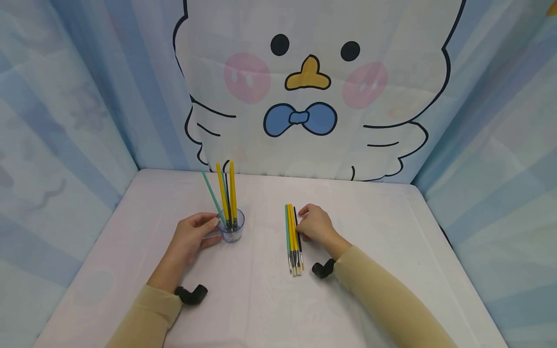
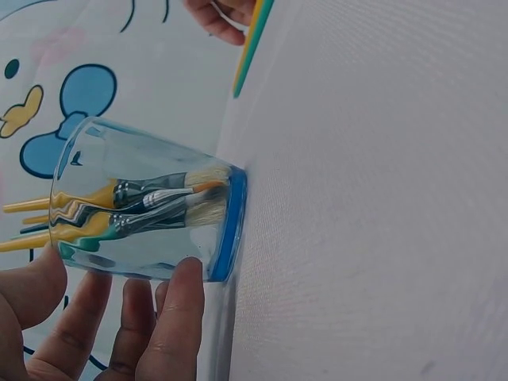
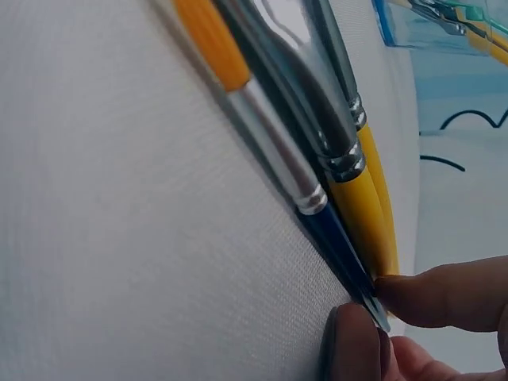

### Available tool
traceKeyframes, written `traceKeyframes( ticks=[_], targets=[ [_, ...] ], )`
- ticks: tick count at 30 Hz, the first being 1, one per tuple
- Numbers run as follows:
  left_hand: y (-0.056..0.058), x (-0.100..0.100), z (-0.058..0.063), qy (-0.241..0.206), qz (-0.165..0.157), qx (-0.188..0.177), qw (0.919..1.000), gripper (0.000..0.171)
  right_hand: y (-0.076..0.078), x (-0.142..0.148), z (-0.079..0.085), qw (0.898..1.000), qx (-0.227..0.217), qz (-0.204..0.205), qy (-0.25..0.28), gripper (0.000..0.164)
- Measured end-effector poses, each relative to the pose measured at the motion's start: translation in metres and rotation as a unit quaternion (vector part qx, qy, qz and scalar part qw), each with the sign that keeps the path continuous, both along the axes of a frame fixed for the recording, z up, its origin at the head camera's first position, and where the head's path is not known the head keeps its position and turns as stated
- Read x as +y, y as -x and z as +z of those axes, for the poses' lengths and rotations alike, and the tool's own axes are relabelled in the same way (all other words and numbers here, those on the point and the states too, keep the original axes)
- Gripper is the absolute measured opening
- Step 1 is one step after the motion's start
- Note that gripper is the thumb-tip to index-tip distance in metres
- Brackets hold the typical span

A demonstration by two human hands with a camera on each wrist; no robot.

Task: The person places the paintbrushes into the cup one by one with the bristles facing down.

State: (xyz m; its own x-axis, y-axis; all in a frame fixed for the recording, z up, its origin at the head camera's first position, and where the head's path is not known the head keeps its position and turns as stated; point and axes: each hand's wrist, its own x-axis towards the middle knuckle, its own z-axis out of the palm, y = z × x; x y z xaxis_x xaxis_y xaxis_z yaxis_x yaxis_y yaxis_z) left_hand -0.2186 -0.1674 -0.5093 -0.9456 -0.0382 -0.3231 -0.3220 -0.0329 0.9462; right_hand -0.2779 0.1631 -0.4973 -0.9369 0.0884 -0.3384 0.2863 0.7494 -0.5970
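A clear plastic cup (image 1: 232, 235) with a blue base (image 2: 231, 226) stands on the table, holding several paintbrushes (image 1: 232, 193), bristles down. My left hand (image 1: 191, 237) is at the cup's left side, thumb near the rim and fingertips against the wall; none of its fingers show through the cup. To the right, a row of paintbrushes (image 1: 292, 232) with green, yellow and dark handles lies side by side, bristles toward me. My right hand (image 1: 319, 229) pinches the dark blue handle of the rightmost paintbrush (image 3: 337, 242), which has orange bristles and lies along the others.
A white cloth covers the table (image 1: 370, 299). Behind it hangs a curtain (image 1: 304, 154) printed with a cartoon bird, and striped blue curtains (image 1: 56, 121) close in both sides. Black wrist devices (image 1: 191, 295) sit at both sleeve cuffs.
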Motion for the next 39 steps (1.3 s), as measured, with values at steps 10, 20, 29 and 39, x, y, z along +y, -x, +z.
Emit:
traceKeyframes(
  ticks=[10, 20, 29, 39],
  targets=[
    [-0.0002, 0.0, 0.0, -0.003, -0.002, 0.002, 1.0, 0.039, -0.0007, -0.0028, -0.0005, 0.999, 0.026, 0.013, -0.043, 0.036],
    [0.0001, 0.0008, 0.0008, 0.0, 0.001, -0.001, 1.0, 0.04, -0.0014, -0.0042, 0.0001, 0.995, 0.05, 0.018, -0.082, 0.035],
    [0.0003, 0.0008, 0.001, -0.002, 0.002, -0.002, 1.0, 0.039, 0.0017, -0.0047, 0.0013, 0.997, 0.027, 0.008, -0.076, 0.036],
    [0.0, 0.0007, 0.001, -0.005, 0.005, -0.004, 1.0, 0.039, 0.0072, 0.0019, 0.0017, 0.997, -0.034, -0.052, 0.04, 0.037]
  ],
)
